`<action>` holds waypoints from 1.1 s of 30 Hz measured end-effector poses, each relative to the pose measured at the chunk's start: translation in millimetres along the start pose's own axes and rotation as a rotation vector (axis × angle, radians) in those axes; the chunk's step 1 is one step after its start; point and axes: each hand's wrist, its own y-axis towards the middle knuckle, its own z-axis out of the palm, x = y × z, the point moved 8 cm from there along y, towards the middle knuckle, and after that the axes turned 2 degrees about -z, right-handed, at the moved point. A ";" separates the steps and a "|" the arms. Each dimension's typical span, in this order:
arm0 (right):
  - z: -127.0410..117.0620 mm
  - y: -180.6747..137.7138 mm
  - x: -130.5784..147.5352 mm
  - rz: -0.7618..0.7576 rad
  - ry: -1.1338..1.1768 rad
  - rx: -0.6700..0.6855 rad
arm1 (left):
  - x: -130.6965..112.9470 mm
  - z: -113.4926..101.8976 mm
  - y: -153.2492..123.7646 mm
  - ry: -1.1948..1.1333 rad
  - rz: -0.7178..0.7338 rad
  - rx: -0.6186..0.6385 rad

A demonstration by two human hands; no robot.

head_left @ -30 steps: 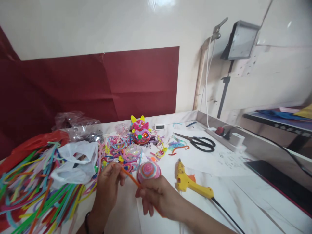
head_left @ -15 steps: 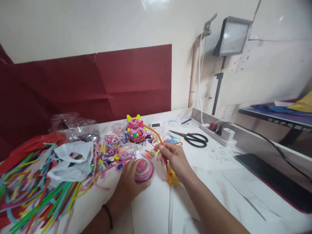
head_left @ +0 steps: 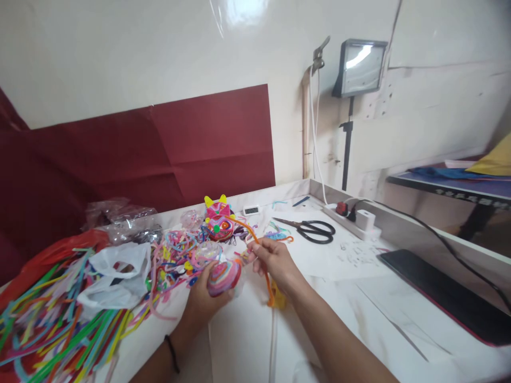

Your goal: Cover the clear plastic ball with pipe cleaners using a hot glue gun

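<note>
My left hand (head_left: 205,296) is wrapped round a dome-shaped craft piece (head_left: 224,276) covered in coiled pink, orange and red fuzzy strands. Pinched in my right hand (head_left: 274,260) is an orange pipe cleaner (head_left: 252,230), which arcs up toward the back and hangs down below the fingers. The fingertips of that hand are close to the dome's right edge; whether they touch it I cannot tell. Partly hidden beneath my right wrist lies a yellow piece (head_left: 279,299). Behind both hands sit decorated animal-face pieces (head_left: 220,227) with yellow ears.
Loose pipe cleaners (head_left: 96,340) and a white plastic bag (head_left: 117,290) cover the left side. Black-handled scissors (head_left: 317,231), a small digital display (head_left: 251,210), a power strip (head_left: 351,223) and a black phone-like slab (head_left: 435,295) lie to the right. A lamp (head_left: 361,66) stands behind.
My left hand has tilted the dome so its coiled face turns more toward the right hand. The right hand's fingertips have come nearer to it with the orange pipe cleaner. The view has shifted slightly.
</note>
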 end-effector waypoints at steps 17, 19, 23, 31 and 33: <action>43.0 -25.1 -32.7 0.321 0.189 0.235 | -12.8 -12.0 -15.9 -0.461 0.113 -0.093; 44.7 -26.5 -31.9 0.312 0.199 0.241 | -15.5 -11.5 -18.9 -0.477 0.117 -0.064; 45.3 -25.9 -31.1 0.242 0.164 0.240 | -10.6 -9.2 -15.6 -0.604 0.043 -0.037; 54.0 -28.7 -33.4 0.133 -0.019 0.340 | 25.4 5.9 -8.1 -0.705 -0.188 -0.043; 57.0 -29.6 -37.3 0.120 -0.055 0.366 | 31.6 10.2 -11.6 -0.714 -0.232 -0.037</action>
